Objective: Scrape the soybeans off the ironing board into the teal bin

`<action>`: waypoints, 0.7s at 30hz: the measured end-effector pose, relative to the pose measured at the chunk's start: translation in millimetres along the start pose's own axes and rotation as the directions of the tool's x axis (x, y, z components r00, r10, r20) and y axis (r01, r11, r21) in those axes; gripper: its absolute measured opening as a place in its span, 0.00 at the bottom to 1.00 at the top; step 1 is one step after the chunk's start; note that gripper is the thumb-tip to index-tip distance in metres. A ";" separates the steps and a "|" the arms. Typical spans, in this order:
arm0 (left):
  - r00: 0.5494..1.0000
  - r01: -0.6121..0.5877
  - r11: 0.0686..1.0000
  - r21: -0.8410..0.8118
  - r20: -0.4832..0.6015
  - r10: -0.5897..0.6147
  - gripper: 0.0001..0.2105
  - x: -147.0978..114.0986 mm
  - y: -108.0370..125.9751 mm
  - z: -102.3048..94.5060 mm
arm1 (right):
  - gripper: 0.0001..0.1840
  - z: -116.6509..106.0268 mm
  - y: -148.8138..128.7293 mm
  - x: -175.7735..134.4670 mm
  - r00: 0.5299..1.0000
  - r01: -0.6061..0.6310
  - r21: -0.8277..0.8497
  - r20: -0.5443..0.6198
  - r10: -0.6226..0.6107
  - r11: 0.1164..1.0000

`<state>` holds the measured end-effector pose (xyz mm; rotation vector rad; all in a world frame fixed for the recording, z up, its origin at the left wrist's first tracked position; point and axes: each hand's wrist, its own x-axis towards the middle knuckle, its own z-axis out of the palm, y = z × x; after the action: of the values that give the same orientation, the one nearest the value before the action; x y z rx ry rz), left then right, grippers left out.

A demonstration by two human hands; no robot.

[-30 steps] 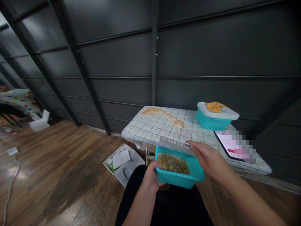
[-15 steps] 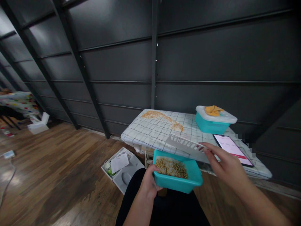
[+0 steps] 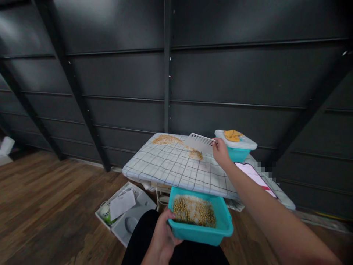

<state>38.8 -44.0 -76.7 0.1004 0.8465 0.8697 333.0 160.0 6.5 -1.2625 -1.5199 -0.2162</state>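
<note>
My left hand (image 3: 163, 232) grips the left end of a turquoise plastic bin (image 3: 200, 236), held just below the table's front edge. Yellowish round beans mixed with white grains (image 3: 193, 210) cover its bottom. Over the table, my right hand (image 3: 220, 151) pinches the right end of a thin white slotted plastic plate (image 3: 198, 142). That plate is tilted, its lower edge close to a small heap of beans and grains (image 3: 196, 154); I cannot tell whether they touch. A longer orange-tan spread of grains (image 3: 167, 139) lies at the back left of the checked tablecloth (image 3: 162, 167).
At the table's right stands a turquoise box with a white lid (image 3: 239, 147), an orange cloth (image 3: 233, 135) on top. A phone (image 3: 255, 178) lies in front of it, partly behind my right forearm. On the floor, an open white box (image 3: 125, 213) holds paper and other items.
My right hand has carried the slotted plate from above the bin, up and away to the heap on the table. My left hand still holds the bin. The view has turned right.
</note>
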 end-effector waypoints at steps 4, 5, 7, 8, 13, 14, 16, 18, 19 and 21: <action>0.998 -0.048 0.996 0.071 -0.027 0.050 0.16 2.8 1.4 -1.1 | 0.13 11.6 21.7 -8.7 1.000 -0.019 -0.014 0.015 0.019 1.000; 0.998 -0.059 0.995 0.078 -0.030 0.061 0.17 3.4 1.7 -0.6 | 0.13 12.8 25.2 -10.5 1.000 -0.022 -0.014 0.023 0.022 1.000; 0.995 -0.085 0.992 0.096 -0.050 0.090 0.18 4.2 2.2 2.3 | 0.13 14.1 29.4 -12.7 0.999 -0.025 -0.012 0.040 0.026 1.000; 0.993 -0.090 0.991 0.104 -0.067 0.097 0.19 4.5 2.5 4.7 | 0.14 14.5 30.2 -13.2 0.998 -0.026 -0.009 0.051 0.027 1.000; 0.985 -0.107 0.992 0.064 -0.132 0.114 0.20 8.2 2.9 17.4 | 0.15 13.8 24.3 -14.3 0.993 -0.045 0.016 0.107 0.043 0.999; 0.984 -0.107 0.992 0.059 -0.134 0.114 0.20 10.3 2.3 18.1 | 0.16 12.6 22.5 -14.9 0.992 -0.059 0.022 0.111 0.056 0.998; 0.986 -0.101 0.993 0.059 -0.123 0.108 0.19 16.2 -0.5 16.9 | 0.18 9.3 19.9 -16.2 0.990 -0.092 0.035 0.108 0.088 0.995; 0.989 -0.106 0.993 0.047 -0.094 0.110 0.20 24.1 -5.5 12.8 | 0.20 5.3 18.9 -17.2 0.987 -0.124 0.049 0.107 0.119 0.991; 0.990 -0.117 0.992 0.040 -0.075 0.119 0.21 28.6 -8.8 10.1 | 0.21 3.5 19.0 -17.6 0.985 -0.139 0.057 0.109 0.132 0.989; 0.985 -0.167 0.985 0.037 -0.034 0.168 0.24 38.4 -16.6 4.3 | 0.23 1.4 19.6 -18.0 0.981 -0.164 0.072 0.119 0.155 0.984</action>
<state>65.7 -26.8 -104.0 0.1880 0.8969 1.0178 344.5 158.7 -17.4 -1.3427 -1.4981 0.0219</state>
